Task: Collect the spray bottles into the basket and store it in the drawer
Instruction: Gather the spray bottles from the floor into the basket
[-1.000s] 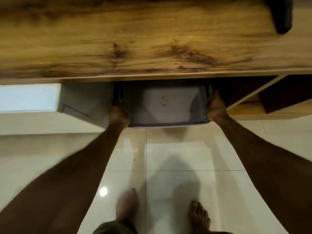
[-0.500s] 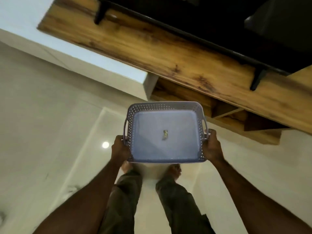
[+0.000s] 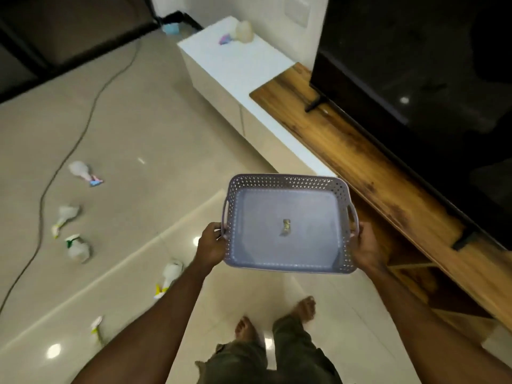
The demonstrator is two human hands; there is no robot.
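Note:
I hold a pale lilac perforated basket (image 3: 288, 182) level in front of me, above the floor. My left hand (image 3: 212, 244) grips its left side and my right hand (image 3: 365, 246) grips its right side. Only a small scrap (image 3: 286, 227) lies on its bottom. Several clear spray bottles lie on the tiled floor to the left: one with a pink and blue head (image 3: 82, 172), one with a yellow head (image 3: 65, 217), one with a green head (image 3: 77, 247), another yellow one (image 3: 169, 275) by my left forearm, and a small one (image 3: 96, 328) lower down. One more bottle (image 3: 241, 31) rests on the white cabinet.
A wooden TV unit (image 3: 360, 162) with a dark television (image 3: 415, 65) runs along the right; an open compartment (image 3: 410, 273) shows under it. A white cabinet (image 3: 235, 67) adjoins it. A dark cable (image 3: 83, 128) trails across the floor. My bare feet (image 3: 277, 314) are below the basket.
The basket has come out of the compartment under the wooden unit and up in both hands. My view has turned left, so the floor with the bottles now shows.

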